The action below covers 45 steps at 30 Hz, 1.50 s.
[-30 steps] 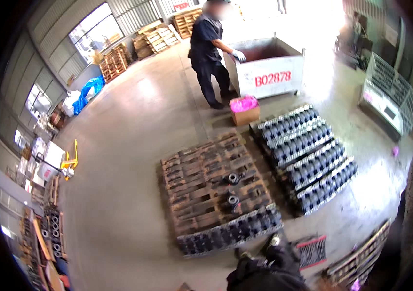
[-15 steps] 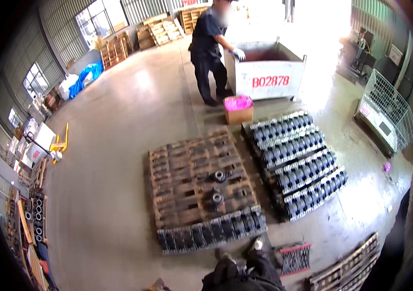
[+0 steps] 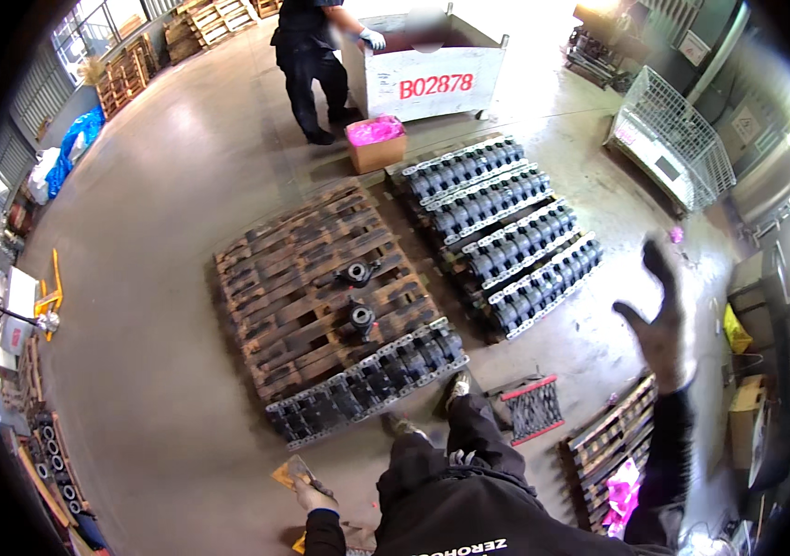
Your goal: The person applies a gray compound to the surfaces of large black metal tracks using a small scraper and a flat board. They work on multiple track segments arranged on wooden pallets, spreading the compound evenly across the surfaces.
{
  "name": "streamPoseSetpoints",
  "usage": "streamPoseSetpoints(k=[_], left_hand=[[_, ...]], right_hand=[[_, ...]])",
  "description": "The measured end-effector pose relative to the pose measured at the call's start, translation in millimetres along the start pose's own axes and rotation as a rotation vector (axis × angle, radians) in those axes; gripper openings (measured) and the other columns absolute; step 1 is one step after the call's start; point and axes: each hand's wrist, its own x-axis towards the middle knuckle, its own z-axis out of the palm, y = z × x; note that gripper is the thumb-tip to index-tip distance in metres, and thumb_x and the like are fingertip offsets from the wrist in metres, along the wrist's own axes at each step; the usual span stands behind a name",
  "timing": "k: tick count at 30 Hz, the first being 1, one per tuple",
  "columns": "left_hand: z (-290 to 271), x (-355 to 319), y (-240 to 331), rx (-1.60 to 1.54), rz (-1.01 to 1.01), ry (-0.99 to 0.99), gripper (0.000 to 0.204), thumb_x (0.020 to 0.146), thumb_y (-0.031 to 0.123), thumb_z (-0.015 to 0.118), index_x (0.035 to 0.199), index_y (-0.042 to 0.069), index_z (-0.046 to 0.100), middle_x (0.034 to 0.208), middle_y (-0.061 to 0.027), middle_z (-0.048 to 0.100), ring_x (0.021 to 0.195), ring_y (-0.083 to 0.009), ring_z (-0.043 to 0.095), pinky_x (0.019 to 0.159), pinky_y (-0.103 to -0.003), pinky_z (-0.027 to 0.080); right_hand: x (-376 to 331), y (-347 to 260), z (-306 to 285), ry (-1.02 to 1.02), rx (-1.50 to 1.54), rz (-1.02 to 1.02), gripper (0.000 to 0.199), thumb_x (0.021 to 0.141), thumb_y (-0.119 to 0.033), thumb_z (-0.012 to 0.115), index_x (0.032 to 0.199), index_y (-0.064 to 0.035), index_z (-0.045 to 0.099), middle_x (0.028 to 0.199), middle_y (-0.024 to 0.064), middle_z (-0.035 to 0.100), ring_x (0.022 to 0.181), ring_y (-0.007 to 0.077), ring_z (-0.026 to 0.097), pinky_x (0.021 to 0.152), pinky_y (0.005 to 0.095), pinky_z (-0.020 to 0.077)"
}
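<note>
My left hand [image 3: 314, 496], in a pale glove, is low beside my left leg. It is closed around a flat tan piece [image 3: 289, 471] whose exact kind I cannot make out. My right hand [image 3: 668, 338], gloved too, is raised at the right with fingers and thumb spread and nothing in it. Ahead of my feet lies a brown wooden pallet [image 3: 293, 287]. A row of black ribbed parts [image 3: 367, 385] lies along its near edge. Two black ring-shaped parts, a farther one [image 3: 357, 272] and a nearer one [image 3: 362, 318], sit on its slats.
Several rows of black parts [image 3: 520, 227] fill a second pallet. Behind stand a carton with pink lining [image 3: 378, 157], a white metal bin [image 3: 432, 93] and a co-worker [image 3: 307, 65] touching its rim. A wire cage [image 3: 673, 130], red-edged rack [image 3: 532, 410] and slatted pallet [image 3: 608, 445] are right.
The view has swung right and down, so the pallets sit farther left. My right hand has come up into view, open. My left hand now shows, holding the tan piece.
</note>
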Motion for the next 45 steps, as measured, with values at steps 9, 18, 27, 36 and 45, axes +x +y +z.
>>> streamPoseSetpoints(k=[9,18,27,36,45], left_hand=[[77.9,-60.3,5.1,0.040,0.053,-0.159,0.040,0.095,0.059,0.057,0.092,0.019,0.054,0.059,0.0046,0.043,0.042,-0.0104,0.037,0.039,-0.026,0.025],[182.6,-152.1,-33.8,0.184,0.236,-0.359,0.040,0.099,0.051,0.056,0.090,0.012,0.055,0.052,0.0010,0.043,0.036,-0.0127,0.038,0.034,-0.029,0.026],[300.8,-269.3,-143.8,0.173,0.214,-0.427,0.033,0.100,0.045,0.059,0.101,0.011,0.057,0.051,0.0001,0.041,0.032,-0.0138,0.032,0.033,-0.028,0.024],[389.2,-303.1,-308.9,0.012,0.124,-0.470,0.041,0.103,0.048,0.052,0.101,0.007,0.058,0.050,-0.0017,0.044,0.034,-0.0126,0.031,0.036,-0.028,0.026],[488.2,-257.7,-393.4,0.358,0.310,-0.359,0.037,0.103,0.045,0.052,0.107,0.009,0.059,0.051,0.0000,0.046,0.033,-0.0110,0.035,0.034,-0.028,0.027]], right_hand=[[-238.4,88.9,78.1,-0.194,0.116,0.762,0.074,0.075,-0.002,0.081,0.142,-0.0030,0.050,0.126,0.0144,0.063,0.115,0.0268,0.062,0.100,0.0376,0.0498],[-168.3,76.6,108.3,-0.647,0.386,0.460,0.044,0.081,-0.011,0.072,0.125,-0.0053,0.066,0.119,0.0185,0.069,0.110,0.0331,0.067,0.096,0.0366,0.0524],[-122.4,191.3,166.5,-0.907,0.669,0.242,0.035,0.088,-0.020,0.069,0.120,-0.0062,0.067,0.113,0.0191,0.068,0.104,0.0381,0.065,0.091,0.0430,0.0526],[-226.7,449.0,307.1,-1.309,0.324,0.312,0.032,0.089,-0.023,0.057,0.115,-0.0068,0.066,0.105,0.0236,0.070,0.098,0.0443,0.066,0.087,0.0498,0.0528],[-421.2,511.9,377.4,-1.368,0.027,0.674,0.042,0.082,-0.027,0.067,0.121,-0.0120,0.062,0.099,0.0224,0.069,0.095,0.0410,0.067,0.085,0.0518,0.0531]])
